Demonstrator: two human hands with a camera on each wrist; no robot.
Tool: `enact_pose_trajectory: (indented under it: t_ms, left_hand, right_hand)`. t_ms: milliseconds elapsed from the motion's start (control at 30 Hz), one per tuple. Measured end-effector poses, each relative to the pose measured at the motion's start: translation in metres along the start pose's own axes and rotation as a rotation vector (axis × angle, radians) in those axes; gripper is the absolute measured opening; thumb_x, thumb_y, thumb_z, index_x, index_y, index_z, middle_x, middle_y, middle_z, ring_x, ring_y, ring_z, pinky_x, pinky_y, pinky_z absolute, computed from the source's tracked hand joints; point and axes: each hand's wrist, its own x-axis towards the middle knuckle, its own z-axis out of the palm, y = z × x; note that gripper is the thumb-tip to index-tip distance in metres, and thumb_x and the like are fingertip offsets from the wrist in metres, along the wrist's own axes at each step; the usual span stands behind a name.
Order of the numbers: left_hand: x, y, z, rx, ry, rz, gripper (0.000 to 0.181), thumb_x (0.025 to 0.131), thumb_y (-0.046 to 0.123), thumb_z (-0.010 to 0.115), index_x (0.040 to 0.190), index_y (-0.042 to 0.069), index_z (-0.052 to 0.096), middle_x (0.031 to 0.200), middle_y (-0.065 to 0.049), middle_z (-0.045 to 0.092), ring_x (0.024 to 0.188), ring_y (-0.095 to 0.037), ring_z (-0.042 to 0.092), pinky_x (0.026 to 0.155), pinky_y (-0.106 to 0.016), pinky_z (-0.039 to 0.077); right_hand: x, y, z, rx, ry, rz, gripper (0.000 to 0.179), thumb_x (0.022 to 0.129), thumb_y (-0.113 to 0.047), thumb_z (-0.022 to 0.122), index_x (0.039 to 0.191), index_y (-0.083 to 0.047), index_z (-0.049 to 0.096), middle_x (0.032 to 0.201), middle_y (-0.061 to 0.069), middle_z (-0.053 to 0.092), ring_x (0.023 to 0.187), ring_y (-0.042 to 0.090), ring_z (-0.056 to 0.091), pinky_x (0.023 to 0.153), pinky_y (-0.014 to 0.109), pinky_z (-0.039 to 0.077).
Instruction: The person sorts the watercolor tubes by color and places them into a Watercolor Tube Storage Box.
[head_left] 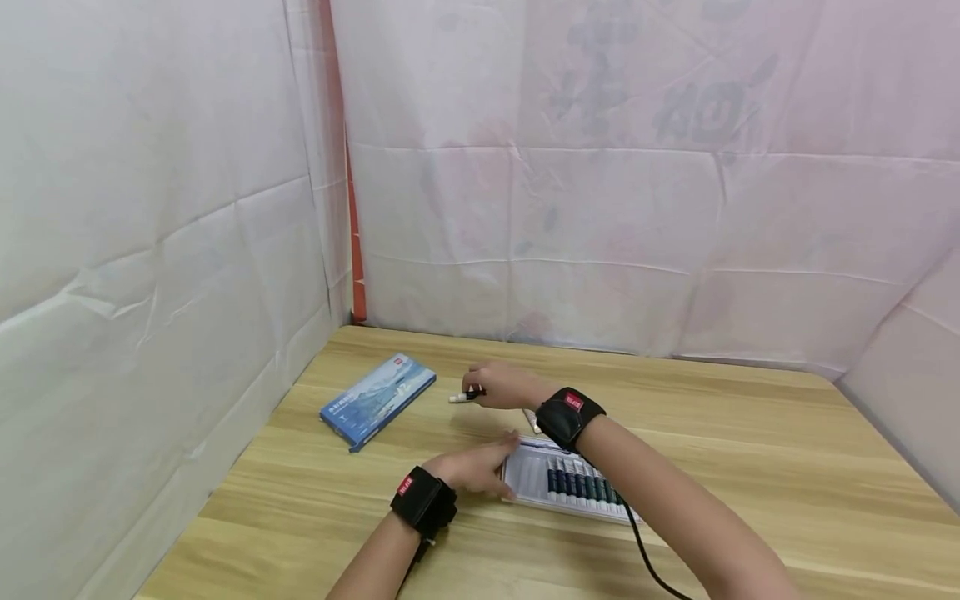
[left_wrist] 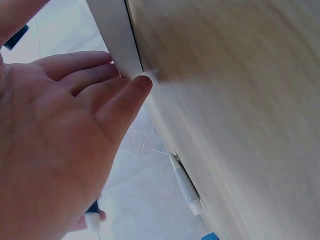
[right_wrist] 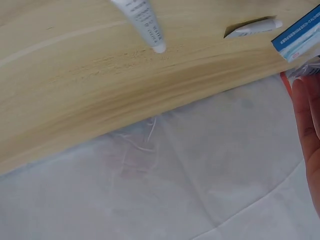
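A shallow white tray (head_left: 525,504) holds a row of paint tubes (head_left: 581,483) with dark bands, and its left section has bare moulded slots. My left hand (head_left: 472,468) rests against the tray's left end, thumb at the near corner and a finger at the far one. In the left wrist view its fairly straight fingers touch the tray's pale edge (left_wrist: 117,35). Beyond the tray, my right hand (head_left: 498,387) pinches a paint tube (head_left: 474,394) with a dark band. A white-capped end of that tube (left_wrist: 92,220) shows below the left palm.
A blue illustrated box (head_left: 378,400) lies at the left on the wooden table (head_left: 720,433). Two pale paint tubes lie on the wood in the right wrist view, one lettered tube (right_wrist: 142,25) and another tube (right_wrist: 255,27) near the box. White sheeting (head_left: 600,208) hangs behind; a black cable (head_left: 641,550) trails from the right wrist.
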Motion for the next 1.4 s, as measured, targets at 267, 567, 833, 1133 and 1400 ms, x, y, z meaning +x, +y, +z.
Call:
enact_pose_trajectory:
  t_ms: [267, 567, 833, 1133, 1400]
  left_hand:
    - [-0.001, 0.001, -0.002, 0.002, 0.011, -0.011, 0.086, 0.082, 0.020, 0.071, 0.145, 0.000, 0.017, 0.151, -0.010, 0.011, 0.137, -0.019, 0.009, 0.108, -0.029, 0.016]
    - [-0.002, 0.003, -0.002, 0.027, 0.020, -0.030, 0.085, 0.082, 0.022, 0.071, 0.145, 0.001, 0.018, 0.151, -0.010, 0.012, 0.136, -0.016, 0.010, 0.107, -0.028, 0.016]
    - [-0.001, 0.001, -0.002, -0.007, 0.017, -0.015, 0.087, 0.080, 0.021, 0.072, 0.146, 0.004, 0.017, 0.151, -0.008, 0.012, 0.136, -0.016, 0.012, 0.107, -0.028, 0.019]
    - [-0.001, 0.004, -0.001, -0.024, 0.028, -0.045, 0.086, 0.079, 0.022, 0.072, 0.146, 0.005, 0.021, 0.151, -0.009, 0.013, 0.136, -0.016, 0.011, 0.107, -0.031, 0.018]
    - [-0.002, 0.006, -0.001, -0.004, 0.022, -0.041, 0.082, 0.080, 0.019, 0.071, 0.145, 0.002, 0.023, 0.151, -0.010, 0.014, 0.136, -0.017, 0.011, 0.107, -0.030, 0.017]
  right_hand:
    - [-0.020, -0.010, -0.010, -0.019, 0.011, 0.002, 0.017, 0.085, -0.006, 0.063, 0.101, -0.006, 0.066, 0.091, 0.002, 0.058, 0.077, 0.012, 0.056, 0.067, 0.025, 0.046]
    - [-0.052, -0.012, -0.004, 0.008, 0.101, -0.003, 0.019, 0.081, -0.007, 0.068, 0.100, -0.008, 0.067, 0.094, 0.001, 0.060, 0.078, 0.011, 0.057, 0.066, 0.024, 0.048]
    - [-0.080, -0.017, 0.011, -0.015, 0.134, 0.008, 0.019, 0.081, -0.012, 0.070, 0.099, -0.010, 0.067, 0.093, -0.001, 0.059, 0.082, 0.010, 0.057, 0.067, 0.024, 0.049]
    - [-0.105, -0.019, 0.019, -0.053, 0.217, 0.018, 0.022, 0.078, -0.009, 0.072, 0.099, -0.012, 0.067, 0.093, -0.003, 0.059, 0.085, 0.011, 0.057, 0.068, 0.026, 0.049]
    - [-0.125, -0.021, 0.031, -0.102, 0.211, -0.024, 0.026, 0.074, -0.005, 0.074, 0.098, -0.011, 0.067, 0.096, -0.002, 0.059, 0.087, 0.012, 0.058, 0.072, 0.030, 0.050]
